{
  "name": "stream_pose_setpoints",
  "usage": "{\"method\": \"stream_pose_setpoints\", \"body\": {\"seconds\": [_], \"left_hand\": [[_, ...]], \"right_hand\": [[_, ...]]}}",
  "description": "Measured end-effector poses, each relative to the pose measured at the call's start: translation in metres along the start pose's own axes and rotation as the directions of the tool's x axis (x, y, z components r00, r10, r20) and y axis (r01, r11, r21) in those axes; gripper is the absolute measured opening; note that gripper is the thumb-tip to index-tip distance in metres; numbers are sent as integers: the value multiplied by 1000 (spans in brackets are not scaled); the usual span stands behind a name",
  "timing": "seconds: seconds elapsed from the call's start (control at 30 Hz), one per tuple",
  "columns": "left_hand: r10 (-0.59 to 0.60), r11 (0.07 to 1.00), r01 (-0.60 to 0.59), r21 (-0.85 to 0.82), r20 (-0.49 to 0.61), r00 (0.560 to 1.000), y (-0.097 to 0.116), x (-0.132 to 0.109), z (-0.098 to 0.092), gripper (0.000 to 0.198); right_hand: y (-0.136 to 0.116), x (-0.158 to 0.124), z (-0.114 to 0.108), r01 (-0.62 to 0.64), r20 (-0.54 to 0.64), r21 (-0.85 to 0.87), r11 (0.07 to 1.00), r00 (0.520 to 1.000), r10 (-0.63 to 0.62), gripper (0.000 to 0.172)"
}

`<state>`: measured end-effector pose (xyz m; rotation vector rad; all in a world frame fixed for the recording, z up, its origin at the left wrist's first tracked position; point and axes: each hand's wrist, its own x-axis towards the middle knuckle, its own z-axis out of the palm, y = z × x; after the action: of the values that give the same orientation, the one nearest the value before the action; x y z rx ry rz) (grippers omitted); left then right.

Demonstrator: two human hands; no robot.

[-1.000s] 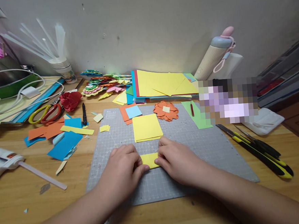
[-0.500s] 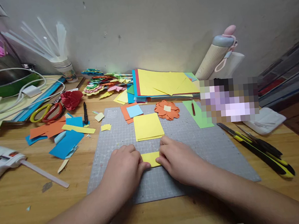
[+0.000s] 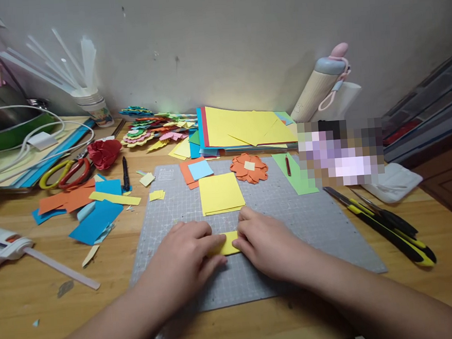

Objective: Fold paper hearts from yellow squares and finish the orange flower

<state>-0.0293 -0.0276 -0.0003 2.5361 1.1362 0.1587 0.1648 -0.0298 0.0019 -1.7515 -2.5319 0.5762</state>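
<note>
A strip of folded yellow paper lies on the grey cutting mat. My left hand rests over its left end, the index finger stretched across the paper and the thumb apart below it. At the right end, my right hand pinches the strip between thumb and curled fingers. Just beyond my hands is a small stack of square yellow sheets. Behind that, an orange paper flower with a pale square in its centre sits beside a light blue square on orange paper.
To the left are a glue gun, blue paper scraps, scissors and a black pen. A yellow-black utility knife lies at right. Coloured sheets and a bottle stand along the wall.
My left thumb has come off the folded yellow paper and sits below it, while the left index finger now reaches across it. My right hand keeps its pinch. The view has shifted slightly.
</note>
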Motion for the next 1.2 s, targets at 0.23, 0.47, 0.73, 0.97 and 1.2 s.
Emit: {"method": "stream_pose_setpoints", "body": {"seconds": [0.23, 0.47, 0.73, 0.97, 1.2], "left_hand": [[29, 994, -31, 104, 24, 999, 2, -1, 0, 20], [25, 980, -36, 196, 58, 998, 10, 0, 0, 29], [-50, 984, 43, 174, 36, 998, 13, 0, -3, 33], [-101, 990, 97, 104, 40, 994, 6, -1, -9, 55], [-84, 990, 85, 114, -14, 996, -3, -1, 1, 55]], "right_hand": [[1, 1, 0, 0, 10, -2, 1000, 1000, 0, 18], [2, 1, 1, 10, -26, 6, 1000, 1000, -10, 18], [4, 0, 3, 2, -31, 33, 999, 1000, -1, 21], [6, -17, 2, 190, -174, 126, 974, 970, -167, 15], [-4, -33, 14, 437, -237, -204, 876, 846, -477, 34]]}}
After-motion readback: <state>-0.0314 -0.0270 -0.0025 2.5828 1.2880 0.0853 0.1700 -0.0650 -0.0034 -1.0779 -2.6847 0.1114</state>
